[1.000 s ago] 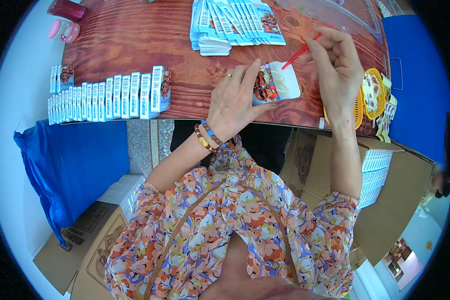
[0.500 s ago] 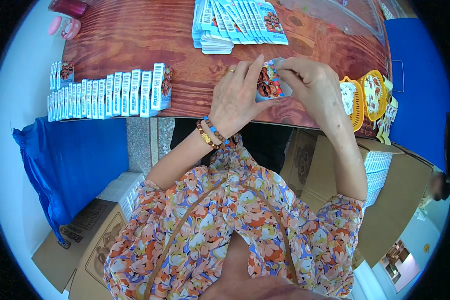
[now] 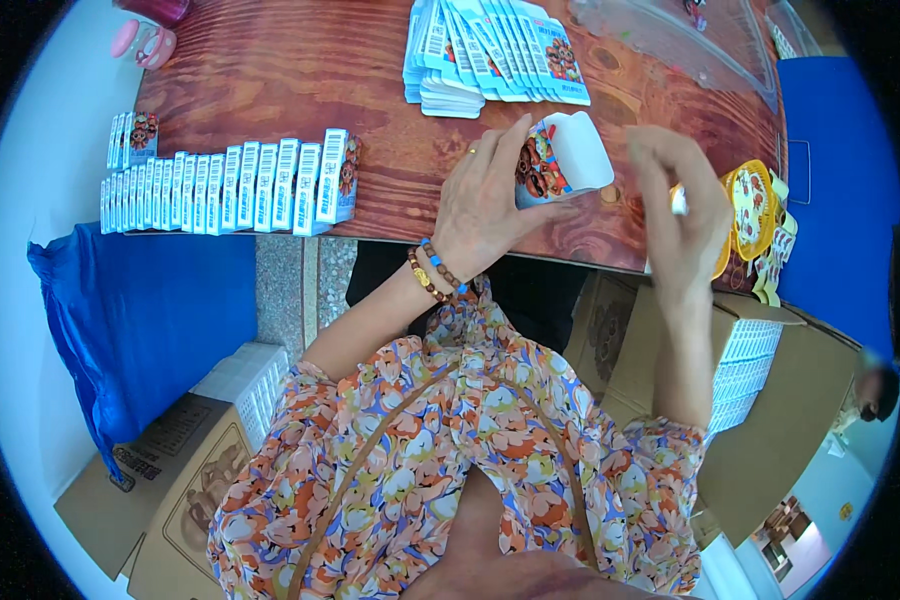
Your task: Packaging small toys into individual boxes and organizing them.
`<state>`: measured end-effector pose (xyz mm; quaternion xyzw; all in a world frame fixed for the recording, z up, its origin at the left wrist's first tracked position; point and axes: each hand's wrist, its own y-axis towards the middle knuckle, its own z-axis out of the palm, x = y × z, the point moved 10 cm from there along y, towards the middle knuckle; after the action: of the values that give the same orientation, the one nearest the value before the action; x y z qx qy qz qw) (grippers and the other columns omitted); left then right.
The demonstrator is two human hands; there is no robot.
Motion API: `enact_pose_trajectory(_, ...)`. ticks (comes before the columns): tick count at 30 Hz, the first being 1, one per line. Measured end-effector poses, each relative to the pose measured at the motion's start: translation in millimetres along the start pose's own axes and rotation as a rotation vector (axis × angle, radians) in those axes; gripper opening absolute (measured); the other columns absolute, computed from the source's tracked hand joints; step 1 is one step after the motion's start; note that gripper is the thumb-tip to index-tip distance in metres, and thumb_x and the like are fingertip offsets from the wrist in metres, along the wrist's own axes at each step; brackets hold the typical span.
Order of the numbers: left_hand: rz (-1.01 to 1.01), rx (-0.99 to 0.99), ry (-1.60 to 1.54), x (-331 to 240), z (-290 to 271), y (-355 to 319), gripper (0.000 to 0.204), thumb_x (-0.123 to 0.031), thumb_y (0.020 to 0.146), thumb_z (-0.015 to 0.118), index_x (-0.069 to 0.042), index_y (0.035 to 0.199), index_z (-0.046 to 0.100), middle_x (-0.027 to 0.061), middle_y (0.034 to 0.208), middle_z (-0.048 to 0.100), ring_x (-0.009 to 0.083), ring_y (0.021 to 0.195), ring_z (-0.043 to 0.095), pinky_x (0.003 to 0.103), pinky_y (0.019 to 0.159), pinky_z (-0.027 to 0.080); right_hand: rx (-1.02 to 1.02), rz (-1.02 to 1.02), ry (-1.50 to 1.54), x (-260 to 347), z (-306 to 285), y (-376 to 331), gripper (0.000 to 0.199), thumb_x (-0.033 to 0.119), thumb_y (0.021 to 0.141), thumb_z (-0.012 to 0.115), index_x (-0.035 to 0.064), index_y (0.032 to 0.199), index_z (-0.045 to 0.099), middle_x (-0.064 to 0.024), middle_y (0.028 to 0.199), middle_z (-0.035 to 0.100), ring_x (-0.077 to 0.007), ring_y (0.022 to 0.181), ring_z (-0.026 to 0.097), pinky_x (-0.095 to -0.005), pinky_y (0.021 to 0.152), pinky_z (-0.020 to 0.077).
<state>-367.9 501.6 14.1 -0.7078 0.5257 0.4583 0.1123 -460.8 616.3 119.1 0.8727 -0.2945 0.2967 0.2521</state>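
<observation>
Open box (image 3: 562, 158) gripped between thumb and fingers of left hand (image 3: 480, 195), held above red-brown wooden table (image 3: 300, 70), right hand (image 3: 682, 195) curled nearby, its blurred pinch not discernible, box row (image 3: 248, 188) lined along front edge, cartons (image 3: 770, 430) placed below, blue cloth (image 3: 150, 320) draped left.

Small carton (image 3: 541, 170): brown figures on multicoloured print; its flap (image 3: 584, 150) plain white. Beyond carton: flat cartons (image 3: 500, 55), light blue and white, dark barcode stripes. Left of carton: box row (image 3: 225, 190), light blue/white, same barcode stripes. Under carton: table (image 3: 270, 90), red-brown, dark wood grain. Right of carton: basket (image 3: 770, 208), yellow. Nearer than carton: blouse (image 3: 390, 470), floral, orange, peach, white, purple. Far left of carton: jar (image 3: 155, 48), pink.
</observation>
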Motion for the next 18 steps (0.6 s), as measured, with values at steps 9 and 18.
enact_pose_trajectory(9, -0.011, -0.194, 0.01, -2.4, -7.1, 10.6, 0.085, -0.035, 0.068, 0.088, 0.0, 0.132, 0.045, 0.0197, 0.111, 0.057, 0.0374, 0.101, 0.06, 0.047, 0.083, 0.05, -0.261, -0.112, -0.049, -11.0, 42.0, -55.3, 0.041, 0.0, 0.085, 0.075, -0.0013, 0.125, 0.062, -0.0211, 0.128, 0.063, -0.0323, 0.113, 0.067, -0.0376, 0.091, 0.0556)
enact_pose_trajectory(18, 0.126, -0.212, -0.065, -18.2, -15.7, 9.0, 0.085, -0.024, 0.073, 0.087, 0.001, 0.14, 0.041, 0.0191, 0.114, 0.06, 0.0322, 0.101, 0.064, 0.043, 0.084, 0.052, -0.269, -0.07, -0.002, -24.7, 42.5, -36.8, 0.032, -0.006, 0.088, 0.07, -0.0032, 0.119, 0.065, -0.0144, 0.118, 0.067, -0.0199, 0.1, 0.067, -0.0308, 0.084, 0.0554)
